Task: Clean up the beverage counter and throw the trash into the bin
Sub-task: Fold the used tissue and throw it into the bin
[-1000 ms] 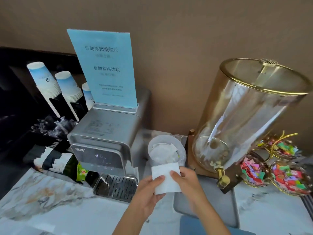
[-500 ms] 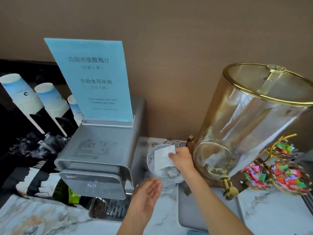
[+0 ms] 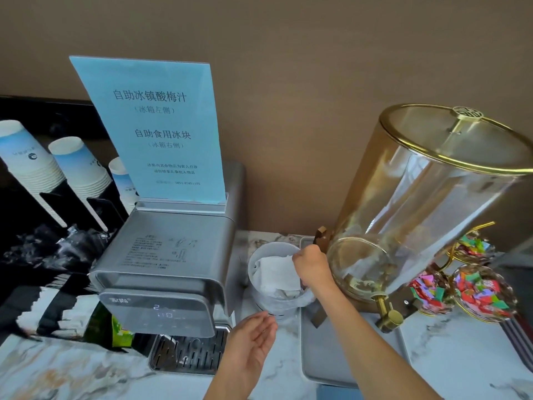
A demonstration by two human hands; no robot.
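While the right hand (image 3: 313,267) reaches over the small white bin (image 3: 259,255), its fingers are curled closed and pinch the edge of a white tissue (image 3: 278,274) that lies across the bin's mouth on top of other crumpled paper. The bin stands on the marble counter (image 3: 72,368), between the grey water machine (image 3: 170,264) at its 9 o'clock and the glass drinks dispenser (image 3: 427,209) at its 3 o'clock; a clear liner is folded over its rim. The left hand (image 3: 253,342) hovers at the bin's 6 o'clock, palm up and fingers spread loosely, holding nothing and not touching the bin.

A blue sign (image 3: 155,128) with Chinese print stands upright on top of the machine. At the machine's 10 o'clock, three stacks of paper cups (image 3: 72,163) lean in a black holder. A green packet (image 3: 121,333) shows at the machine's 7 o'clock, just beside its drip grate (image 3: 187,353). The dispenser has a gold-rimmed lid and a brass tap (image 3: 388,316), and it stands at the far end of a grey tray (image 3: 323,362) that lies at the bin's 5 o'clock. At the dispenser's 4 o'clock, gold-wire bowls hold bright wrapped sweets (image 3: 481,293).
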